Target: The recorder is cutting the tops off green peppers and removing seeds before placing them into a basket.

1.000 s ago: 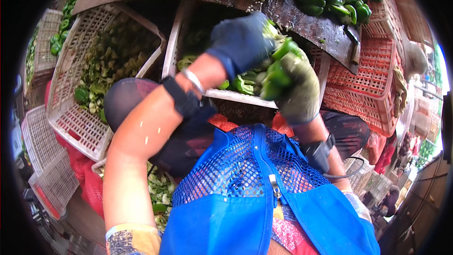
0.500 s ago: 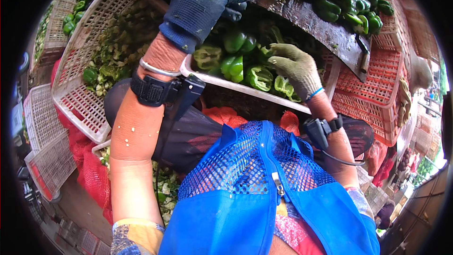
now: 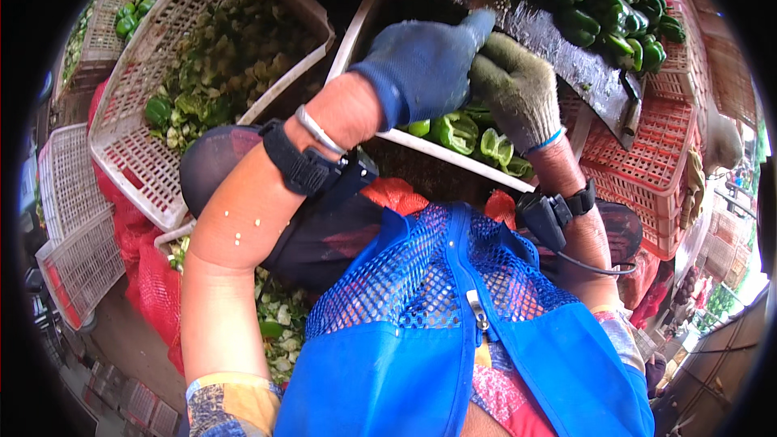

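Two gloved hands, left (image 3: 425, 69) and right (image 3: 518, 89), meet closed above the white tray (image 3: 453, 158); their contents are hidden. Four cut green peppers (image 3: 457, 131) show in it.

Bright daylight is falling evenly; the fisheye rim is bending the white crate (image 3: 146, 154), hands are blurring slightly.
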Demonstrator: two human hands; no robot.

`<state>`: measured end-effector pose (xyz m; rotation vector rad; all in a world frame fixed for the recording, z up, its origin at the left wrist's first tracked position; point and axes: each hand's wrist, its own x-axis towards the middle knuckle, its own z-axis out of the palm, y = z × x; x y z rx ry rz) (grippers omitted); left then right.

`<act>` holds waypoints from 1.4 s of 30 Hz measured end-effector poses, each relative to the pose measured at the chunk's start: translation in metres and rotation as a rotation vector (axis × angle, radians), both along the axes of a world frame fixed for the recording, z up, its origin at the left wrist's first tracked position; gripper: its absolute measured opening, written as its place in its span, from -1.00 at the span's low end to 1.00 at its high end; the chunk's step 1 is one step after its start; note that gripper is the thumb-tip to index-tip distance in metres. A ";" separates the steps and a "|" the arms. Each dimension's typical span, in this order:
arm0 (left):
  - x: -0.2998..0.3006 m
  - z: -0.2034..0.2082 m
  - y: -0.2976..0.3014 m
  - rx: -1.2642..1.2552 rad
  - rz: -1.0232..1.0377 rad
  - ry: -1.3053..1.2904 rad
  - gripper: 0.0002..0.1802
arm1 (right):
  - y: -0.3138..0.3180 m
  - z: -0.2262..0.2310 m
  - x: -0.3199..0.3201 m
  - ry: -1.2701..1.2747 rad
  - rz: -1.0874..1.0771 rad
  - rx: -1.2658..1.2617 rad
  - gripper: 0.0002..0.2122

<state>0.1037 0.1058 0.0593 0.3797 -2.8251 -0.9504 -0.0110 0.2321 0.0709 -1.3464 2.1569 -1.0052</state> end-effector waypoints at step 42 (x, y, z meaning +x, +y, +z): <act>-0.064 -0.021 0.001 1.732 0.325 0.325 -0.30 | 0.037 0.013 -0.078 0.074 0.039 -0.032 -0.15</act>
